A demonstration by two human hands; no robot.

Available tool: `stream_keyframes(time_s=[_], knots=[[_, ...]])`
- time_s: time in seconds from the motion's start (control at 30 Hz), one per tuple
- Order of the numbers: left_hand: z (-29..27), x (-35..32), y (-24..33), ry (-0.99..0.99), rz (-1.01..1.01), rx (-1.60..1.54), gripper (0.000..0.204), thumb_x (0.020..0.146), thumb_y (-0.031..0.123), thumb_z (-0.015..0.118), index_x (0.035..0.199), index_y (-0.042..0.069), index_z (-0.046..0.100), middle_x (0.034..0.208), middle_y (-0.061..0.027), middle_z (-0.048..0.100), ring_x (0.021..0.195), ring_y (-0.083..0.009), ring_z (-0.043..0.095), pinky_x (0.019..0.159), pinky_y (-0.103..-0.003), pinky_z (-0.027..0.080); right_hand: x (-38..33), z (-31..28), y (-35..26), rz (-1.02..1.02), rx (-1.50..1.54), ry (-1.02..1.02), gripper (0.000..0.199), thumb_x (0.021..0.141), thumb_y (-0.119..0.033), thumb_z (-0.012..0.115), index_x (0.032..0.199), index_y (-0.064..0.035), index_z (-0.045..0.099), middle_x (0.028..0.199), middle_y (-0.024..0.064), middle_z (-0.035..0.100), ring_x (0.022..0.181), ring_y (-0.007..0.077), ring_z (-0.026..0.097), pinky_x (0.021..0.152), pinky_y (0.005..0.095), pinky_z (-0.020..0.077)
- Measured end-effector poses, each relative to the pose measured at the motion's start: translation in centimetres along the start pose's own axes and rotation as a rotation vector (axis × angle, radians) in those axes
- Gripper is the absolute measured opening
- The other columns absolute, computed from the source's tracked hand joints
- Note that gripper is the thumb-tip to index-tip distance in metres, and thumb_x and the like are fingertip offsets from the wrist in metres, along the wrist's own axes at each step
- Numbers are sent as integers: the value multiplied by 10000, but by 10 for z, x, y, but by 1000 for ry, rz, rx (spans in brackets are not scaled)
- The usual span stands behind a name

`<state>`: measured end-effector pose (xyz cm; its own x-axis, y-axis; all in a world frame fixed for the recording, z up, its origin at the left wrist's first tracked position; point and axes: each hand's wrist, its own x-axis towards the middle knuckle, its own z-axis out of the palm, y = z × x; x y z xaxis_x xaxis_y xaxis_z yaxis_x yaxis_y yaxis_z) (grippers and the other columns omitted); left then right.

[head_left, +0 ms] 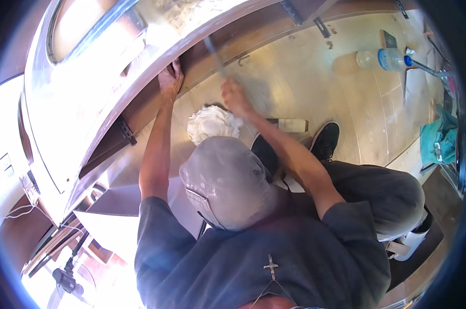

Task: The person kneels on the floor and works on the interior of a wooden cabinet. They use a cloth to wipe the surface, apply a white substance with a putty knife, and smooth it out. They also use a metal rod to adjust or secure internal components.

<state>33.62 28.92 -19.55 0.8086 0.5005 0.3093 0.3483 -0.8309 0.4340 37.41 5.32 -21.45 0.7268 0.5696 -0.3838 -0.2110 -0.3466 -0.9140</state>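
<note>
My left hand (pixel 171 79) reaches under the edge of the white curved counter (pixel 104 98) and rests against the brown board (pixel 197 64) below it. Its visible fingers are stretched out, with the tips partly in shadow. My right hand (pixel 236 98) is closed round a long thin tool (pixel 214 55), smeared by motion, which points up toward the board; its kind cannot be made out. Just below the hands, a crumpled white cloth (pixel 213 123) lies on the floor near my knee.
A pale block-like piece (pixel 292 125) lies beside my black shoes (pixel 325 140). A clear bottle with a blue cap (pixel 392 59) is at the upper right. Metal brackets (pixel 322 28) sit along the board. A teal bag (pixel 439 136) is at the right, a white box (pixel 109 219) lower left.
</note>
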Motion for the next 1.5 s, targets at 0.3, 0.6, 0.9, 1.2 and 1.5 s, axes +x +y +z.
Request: stream_keyframes(time_s=[0.3,0.6,0.9,1.2,1.5], knots=[[-1,0,5,9,-49,-91,399,1007,271,440,1300,22,550,1297,-235,556,1232,-411,491,1061,-468,375,-11,7,-9,73,62,-95,457,1013,-406,374,960,10,556,783,195,602,746,327,585,714,436,457],[-11,-4,16,-36,-103,-139,398,999,279,445,1273,10,551,1259,-247,573,1181,-449,508,1035,-482,393,-11,-4,-28,20,91,-51,409,994,-348,361,952,11,551,824,244,613,795,430,587,745,471,452],[-5,-3,16,-10,-78,-171,383,1002,256,442,1273,14,562,1254,-261,571,1175,-437,519,1034,-480,393,8,2,8,11,-60,-65,497,1005,-424,342,979,23,557,919,262,635,894,400,618,804,465,459],[-1,-5,-3,35,112,79,393,1000,247,439,1281,-6,543,1226,-271,572,1137,-450,529,1019,-491,400,-11,4,-23,123,49,-111,409,996,-356,366,939,4,552,765,190,604,752,332,610,734,448,473],[6,-2,-8,-6,-16,123,414,1013,276,413,1312,24,546,1227,-253,577,1189,-421,505,1051,-477,374,0,5,-12,36,98,-56,381,1000,-334,398,924,9,546,740,203,600,662,374,567,671,458,461]])
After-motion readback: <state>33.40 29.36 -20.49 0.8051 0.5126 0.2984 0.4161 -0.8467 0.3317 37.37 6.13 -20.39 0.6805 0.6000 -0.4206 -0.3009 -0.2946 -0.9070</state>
